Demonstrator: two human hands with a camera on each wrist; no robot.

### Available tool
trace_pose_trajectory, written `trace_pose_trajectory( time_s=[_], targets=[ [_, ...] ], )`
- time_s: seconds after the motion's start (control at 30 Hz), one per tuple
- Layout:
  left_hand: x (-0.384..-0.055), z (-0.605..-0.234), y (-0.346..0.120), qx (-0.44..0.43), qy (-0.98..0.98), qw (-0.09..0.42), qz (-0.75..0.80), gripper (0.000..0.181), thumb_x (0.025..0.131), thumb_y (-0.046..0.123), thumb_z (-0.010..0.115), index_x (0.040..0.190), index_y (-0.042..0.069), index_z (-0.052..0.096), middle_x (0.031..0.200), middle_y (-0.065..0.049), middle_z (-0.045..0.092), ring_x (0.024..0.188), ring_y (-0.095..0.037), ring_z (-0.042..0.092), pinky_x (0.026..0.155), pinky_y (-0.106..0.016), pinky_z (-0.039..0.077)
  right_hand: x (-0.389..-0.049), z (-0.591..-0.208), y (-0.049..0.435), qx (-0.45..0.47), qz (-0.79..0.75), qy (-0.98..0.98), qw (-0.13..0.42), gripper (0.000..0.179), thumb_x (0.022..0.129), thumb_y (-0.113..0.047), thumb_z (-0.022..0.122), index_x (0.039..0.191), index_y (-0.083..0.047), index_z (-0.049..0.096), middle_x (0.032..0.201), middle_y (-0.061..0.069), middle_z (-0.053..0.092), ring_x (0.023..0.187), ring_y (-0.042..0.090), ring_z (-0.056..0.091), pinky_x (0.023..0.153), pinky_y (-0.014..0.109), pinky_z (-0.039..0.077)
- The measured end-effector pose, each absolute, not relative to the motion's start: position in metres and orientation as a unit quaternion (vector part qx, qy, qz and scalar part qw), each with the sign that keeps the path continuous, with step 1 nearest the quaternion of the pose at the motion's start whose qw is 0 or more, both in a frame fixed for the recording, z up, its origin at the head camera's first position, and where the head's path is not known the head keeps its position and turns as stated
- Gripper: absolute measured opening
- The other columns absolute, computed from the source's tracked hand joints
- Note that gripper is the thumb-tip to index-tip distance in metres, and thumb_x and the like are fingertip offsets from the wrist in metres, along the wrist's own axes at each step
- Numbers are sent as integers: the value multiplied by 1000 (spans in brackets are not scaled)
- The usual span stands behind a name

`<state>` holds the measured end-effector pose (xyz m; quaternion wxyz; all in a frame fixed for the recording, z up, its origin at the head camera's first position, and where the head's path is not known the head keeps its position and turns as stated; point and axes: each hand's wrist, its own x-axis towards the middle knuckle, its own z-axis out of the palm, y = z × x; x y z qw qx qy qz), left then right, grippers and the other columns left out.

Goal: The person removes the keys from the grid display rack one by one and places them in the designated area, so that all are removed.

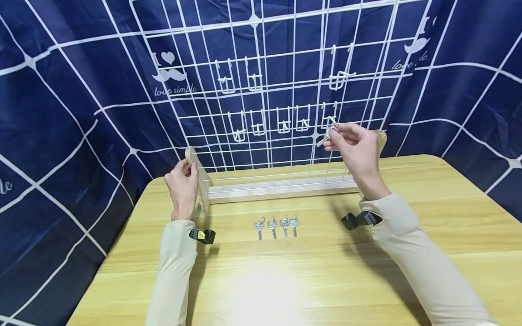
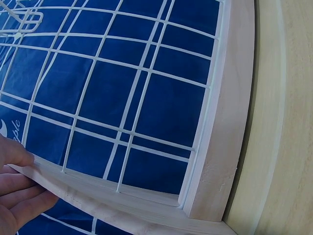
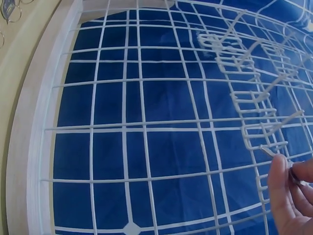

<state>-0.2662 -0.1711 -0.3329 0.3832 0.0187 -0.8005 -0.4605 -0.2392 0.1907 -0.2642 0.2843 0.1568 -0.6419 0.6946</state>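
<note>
My right hand (image 1: 359, 154) pinches a silver key (image 1: 323, 140) between thumb and fingers. It is raised at the rightmost hook (image 1: 328, 121) in the lower row of a white wire grid (image 1: 294, 54). In the right wrist view, the key's tip (image 3: 266, 151) pokes out past the thumb, close beside the hooks; the rest is covered by the fingers. At the other end, my left hand (image 1: 182, 185) grips the grid's wooden side post (image 1: 195, 165). The left wrist view shows its thumb and fingers (image 2: 29, 203) on either side of that post.
Several silver keys (image 1: 273, 227) with small rings lie in a row on the wooden table (image 1: 183, 280), in front of the stand's base bar (image 1: 281, 192). More white hooks (image 1: 254, 81) hang on the grid in two rows. A dark blue patterned cloth (image 1: 53, 136) surrounds the table.
</note>
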Motion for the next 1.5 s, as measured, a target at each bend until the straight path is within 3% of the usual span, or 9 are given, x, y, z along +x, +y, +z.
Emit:
trace_pose_trajectory(
  time_s=[0.2, 0.5, 0.87, 1.2, 1.5],
  targets=[
    [-266, -333, -171, 21, -799, 380, -465, 26, 90, 4, 62, 109, -13, 66, 100, -28, 68, 91, -35, 70, 78, -42, 57, -236, -267, 198, 187, 750, -583, 252, 9, 84, 11, 65, 93, 10, 64, 79, 10, 73, 64, 17, 71, 66, 27, 57],
    [-267, -336, -173, 16, -803, 392, -448, 25, 90, 5, 62, 108, -12, 67, 97, -24, 70, 87, -30, 71, 75, -41, 57, -229, -267, 204, 221, 769, -552, 233, 15, 87, 10, 62, 100, 17, 60, 79, 18, 72, 69, 23, 72, 70, 33, 56],
    [-267, -335, -172, 12, -800, 391, -454, 25, 90, 4, 61, 108, -13, 66, 98, -26, 69, 88, -32, 71, 75, -41, 57, -218, -261, 211, 204, 787, -539, 222, 12, 87, 9, 63, 99, 11, 63, 80, 16, 73, 70, 23, 72, 69, 31, 57],
    [-267, -334, -171, 13, -801, 389, -455, 25, 90, 5, 61, 107, -13, 66, 98, -26, 69, 87, -32, 71, 76, -41, 57, -214, -278, 215, 196, 779, -577, 147, 21, 90, 9, 59, 111, 11, 55, 88, 15, 73, 78, 21, 73, 75, 29, 56],
    [-267, -335, -171, 9, -799, 390, -457, 25, 90, 4, 61, 107, -14, 66, 97, -26, 69, 87, -32, 71, 75, -41, 57, -216, -300, 218, 169, 735, -652, 79, 13, 90, 6, 60, 103, 6, 59, 86, 6, 74, 76, 15, 72, 73, 27, 57]
  ],
)
